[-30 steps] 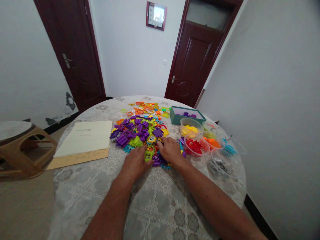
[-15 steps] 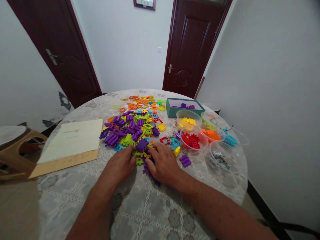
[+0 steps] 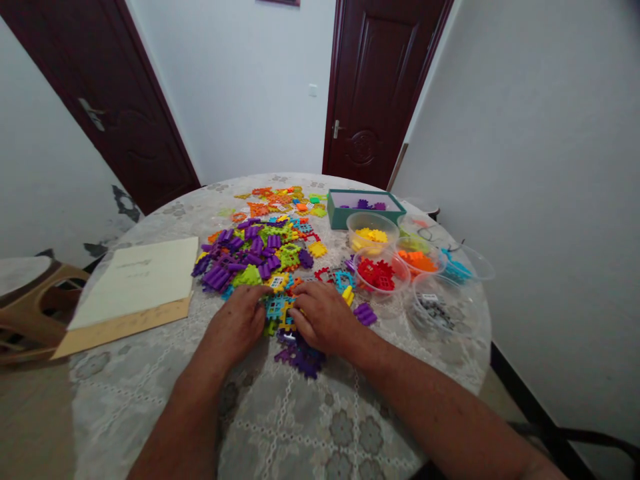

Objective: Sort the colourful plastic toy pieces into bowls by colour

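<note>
My left hand (image 3: 241,319) rests at the near side of a heap of plastic building blocks (image 3: 255,247), its index finger stretched out and its thumb apart. Facing it, my right hand (image 3: 323,317) touches the same loose pieces with its fingers spread and slightly bent. Between the two hands lie a light blue block (image 3: 275,307) and a yellow window-like block (image 3: 287,315). Dark purple blocks (image 3: 300,358) are gathered just below my right hand, partly covered by it. The fingertips of both hands are partly hidden among the pieces.
Clear tubs hold yellow blocks (image 3: 370,237), red blocks (image 3: 377,273), orange blocks (image 3: 417,261) and grey blocks (image 3: 435,312). A green box (image 3: 367,219) with purple pieces stands behind them. Paper (image 3: 140,273) lies on cardboard at the left. Orange pieces (image 3: 273,200) lie farther back.
The dark purple block between my hands has gone from there, and more purple pieces lie below my right hand. Light blue and yellow blocks now show between the hands.
</note>
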The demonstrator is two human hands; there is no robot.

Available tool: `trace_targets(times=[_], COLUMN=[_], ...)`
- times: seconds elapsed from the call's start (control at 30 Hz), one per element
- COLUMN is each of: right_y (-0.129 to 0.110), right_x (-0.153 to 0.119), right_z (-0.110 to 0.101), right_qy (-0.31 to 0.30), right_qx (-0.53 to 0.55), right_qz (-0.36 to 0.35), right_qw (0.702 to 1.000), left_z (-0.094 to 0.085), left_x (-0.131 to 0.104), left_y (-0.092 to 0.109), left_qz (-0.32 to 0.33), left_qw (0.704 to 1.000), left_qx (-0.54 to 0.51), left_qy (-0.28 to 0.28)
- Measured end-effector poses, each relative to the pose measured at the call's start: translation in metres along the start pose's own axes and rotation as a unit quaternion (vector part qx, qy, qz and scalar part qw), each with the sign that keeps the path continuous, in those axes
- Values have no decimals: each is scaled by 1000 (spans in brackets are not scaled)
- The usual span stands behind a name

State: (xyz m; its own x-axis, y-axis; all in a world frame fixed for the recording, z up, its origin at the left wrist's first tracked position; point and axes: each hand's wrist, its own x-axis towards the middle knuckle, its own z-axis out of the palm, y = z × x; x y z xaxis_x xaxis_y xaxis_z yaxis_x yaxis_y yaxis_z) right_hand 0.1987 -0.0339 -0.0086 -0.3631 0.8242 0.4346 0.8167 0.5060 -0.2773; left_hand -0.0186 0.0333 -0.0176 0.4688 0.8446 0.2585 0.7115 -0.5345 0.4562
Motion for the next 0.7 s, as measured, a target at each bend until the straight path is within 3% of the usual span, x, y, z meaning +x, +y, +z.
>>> trace_targets(times=[0.13,0.27,0.47,0.6,0.7], right_y=[6,7,11,13,11], right_x=[4,-1,-52,-82,-85], right_z=[-13,-37,-72,-71,-61], right_qy=[34,-9,-73,-139,-194], right_qx=[-27,-67,-122,-148,-141], right_qz=[42,85,191,286,300], right_qw=[998,994,971,937,923], left_z=[-4,-7,-12,-13,-4], left_x=[-2,-4,-8,-14,-17], left_y=[10,19,26,37,45], left_qz=[22,2,3,39,51], left_qw=[999,998,999,995,990], left_qx=[-13,-23,-10,18,47], left_qy=[-25,-53,-48,-88,-123])
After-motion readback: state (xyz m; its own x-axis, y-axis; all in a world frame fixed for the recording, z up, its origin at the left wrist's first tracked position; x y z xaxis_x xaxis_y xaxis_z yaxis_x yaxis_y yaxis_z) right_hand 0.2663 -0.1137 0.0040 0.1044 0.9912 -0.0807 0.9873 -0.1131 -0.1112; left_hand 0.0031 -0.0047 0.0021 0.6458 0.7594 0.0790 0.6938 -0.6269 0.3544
